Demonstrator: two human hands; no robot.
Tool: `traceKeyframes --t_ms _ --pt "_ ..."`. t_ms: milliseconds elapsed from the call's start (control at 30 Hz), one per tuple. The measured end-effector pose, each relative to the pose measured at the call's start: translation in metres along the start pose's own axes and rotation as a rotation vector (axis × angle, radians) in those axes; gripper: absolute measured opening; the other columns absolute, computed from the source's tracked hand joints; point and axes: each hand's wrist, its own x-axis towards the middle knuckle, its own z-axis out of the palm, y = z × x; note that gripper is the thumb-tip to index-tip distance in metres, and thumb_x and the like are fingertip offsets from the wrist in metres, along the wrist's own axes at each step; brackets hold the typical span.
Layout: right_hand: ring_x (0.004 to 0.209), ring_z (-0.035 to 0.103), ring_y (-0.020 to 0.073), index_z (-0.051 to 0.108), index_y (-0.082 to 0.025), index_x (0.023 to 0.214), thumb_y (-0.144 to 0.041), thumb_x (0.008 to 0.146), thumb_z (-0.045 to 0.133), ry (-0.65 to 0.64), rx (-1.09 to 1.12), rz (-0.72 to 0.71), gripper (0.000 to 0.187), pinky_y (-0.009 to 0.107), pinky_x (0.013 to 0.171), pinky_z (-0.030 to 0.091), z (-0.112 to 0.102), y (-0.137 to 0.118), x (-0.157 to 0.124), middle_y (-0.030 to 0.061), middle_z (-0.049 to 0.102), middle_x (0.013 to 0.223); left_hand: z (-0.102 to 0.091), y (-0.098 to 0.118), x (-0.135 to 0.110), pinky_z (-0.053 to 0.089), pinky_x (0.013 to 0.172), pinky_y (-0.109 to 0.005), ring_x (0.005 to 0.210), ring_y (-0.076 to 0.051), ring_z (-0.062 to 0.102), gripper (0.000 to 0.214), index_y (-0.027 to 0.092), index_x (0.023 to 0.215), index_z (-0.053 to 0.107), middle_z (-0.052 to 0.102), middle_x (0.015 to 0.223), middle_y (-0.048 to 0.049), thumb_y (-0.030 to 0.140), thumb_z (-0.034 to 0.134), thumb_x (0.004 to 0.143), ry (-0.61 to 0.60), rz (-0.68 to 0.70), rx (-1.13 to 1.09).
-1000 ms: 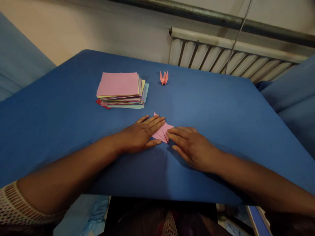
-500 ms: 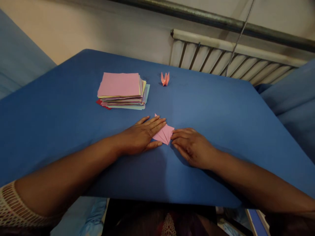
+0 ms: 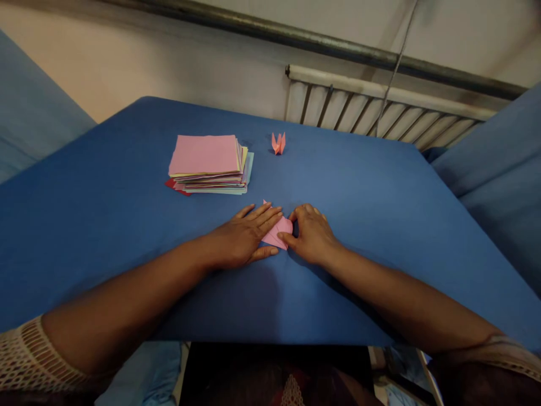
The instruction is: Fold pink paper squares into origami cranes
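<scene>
A small folded pink origami paper [image 3: 273,239] lies on the blue-covered table in front of me, partly hidden by both hands. My left hand [image 3: 240,239] is spread flat over its left side, fingers stretched out and pressing it down. From the right, my right hand [image 3: 313,234] pinches the paper's right side, with the thumb on top and the fingers curled at the far edge. That side of the paper bends up slightly in the grip.
Beyond my left hand stands a stack of coloured paper sheets [image 3: 205,155], pink on top. A small folded salmon-pink origami piece [image 3: 278,144] stands upright right of it. A white radiator [image 3: 325,107] and a pipe [image 3: 296,35] run along the wall behind the blue table [image 3: 359,186].
My right hand has moved left and inward, from the paper's right tip to a thumb-and-finger pinch on it. The right side now curves up. My left hand stays flat on the paper.
</scene>
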Motion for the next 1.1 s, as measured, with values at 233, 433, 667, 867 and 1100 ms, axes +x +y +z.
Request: traceKeyframes --t_ms 233,433,667,867,1100 --pt "0.111 0.058 0.0292 0.054 -0.017 0.119 -0.044 0.085 0.067 0.032 0.005 -0.036 0.045 0.044 0.091 0.045 0.005 -0.007 -0.002 0.0131 0.063 0.114 -0.001 -0.005 0.000 0.014 0.119 -0.051 0.152 -0.030 0.013 0.081 0.015 0.157 0.017 0.023 0.162 -0.0161 0.066 0.032 0.095 0.013 0.028 0.027" --pt "0.110 0.059 0.0297 0.057 -0.017 0.118 -0.049 0.085 0.067 0.027 -0.028 -0.051 0.047 0.044 0.090 0.044 0.006 -0.002 -0.004 0.0136 0.064 0.114 -0.004 -0.014 0.003 0.016 0.119 -0.050 0.150 -0.031 0.019 0.081 0.013 0.155 0.023 0.023 0.161 -0.0182 0.067 0.027 0.095 0.036 -0.062 0.052" --pt "0.107 0.061 0.0285 0.060 -0.018 0.114 -0.055 0.083 0.066 0.024 -0.039 -0.047 0.048 0.042 0.090 0.044 0.001 -0.005 -0.001 0.0114 0.067 0.112 -0.003 -0.002 -0.004 0.018 0.119 -0.054 0.150 -0.036 0.016 0.084 0.006 0.153 0.025 0.024 0.160 -0.0223 0.064 0.038 0.094 0.229 -0.121 0.090" --pt "0.086 0.066 0.0241 0.062 -0.019 0.095 -0.055 0.082 0.067 -0.021 -0.045 -0.021 0.038 0.034 0.074 0.043 -0.008 -0.007 0.004 0.0078 0.072 0.091 -0.009 0.024 -0.002 0.043 0.106 -0.041 0.121 -0.024 0.055 0.039 0.020 0.130 0.056 0.060 0.130 -0.0122 0.038 0.040 0.100 0.269 0.055 -0.126" --pt "0.074 0.059 0.0164 0.060 -0.021 0.076 -0.039 0.083 0.070 0.047 0.151 -0.033 0.021 0.029 0.067 0.037 0.006 -0.005 0.008 0.0018 0.069 0.082 -0.003 0.013 0.005 0.050 0.071 -0.032 0.074 -0.018 0.062 0.017 0.018 0.094 0.063 0.066 0.084 -0.0042 0.028 0.049 0.090 0.461 -0.283 -0.373"
